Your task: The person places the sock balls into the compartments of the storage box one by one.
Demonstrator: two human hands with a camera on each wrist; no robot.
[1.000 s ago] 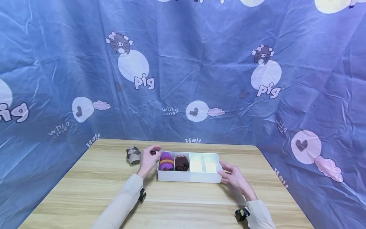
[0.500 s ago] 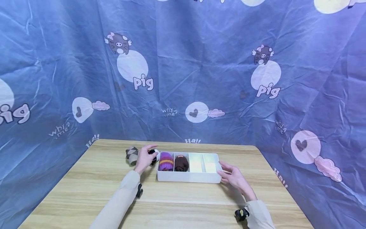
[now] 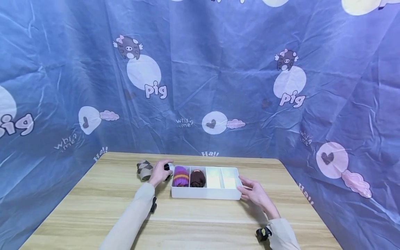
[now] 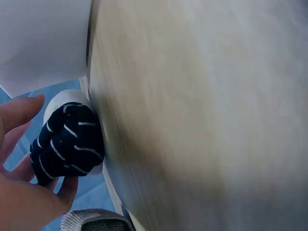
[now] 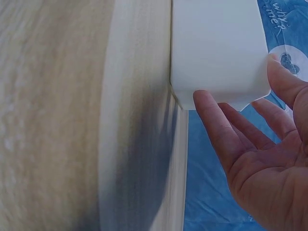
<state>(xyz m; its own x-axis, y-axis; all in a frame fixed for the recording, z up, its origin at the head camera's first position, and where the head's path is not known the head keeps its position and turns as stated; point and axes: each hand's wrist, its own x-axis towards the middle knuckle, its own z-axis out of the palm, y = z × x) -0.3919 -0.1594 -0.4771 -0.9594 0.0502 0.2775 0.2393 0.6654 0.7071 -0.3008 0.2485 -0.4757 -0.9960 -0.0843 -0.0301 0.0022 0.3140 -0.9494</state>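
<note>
- Surface (image 3: 200, 215): pale wood grain, smooth, matt.
- Organiser box (image 3: 206, 193): white plastic, smooth, matt.
- Striped sock roll (image 4: 67, 144): ribbed knitted cloth.
- Backdrop (image 3: 218, 69): creased blue fabric, perhaps non-woven.

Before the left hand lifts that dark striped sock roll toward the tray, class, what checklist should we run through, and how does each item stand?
1. Left hand has hold of the dark striped sock roll: ok, fingers curl round it.
2. A free compartment in the white tray: ok, the two right compartments hold nothing visible.
3. Tray steadied: ok, the right hand lies with straight fingers against its right end.
4. Filled compartments tidy: ok, the purple roll and brown roll sit inside the two left compartments.
5. Argyle sock roll out of the path: ok, it lies on the table left of the hand.
</note>
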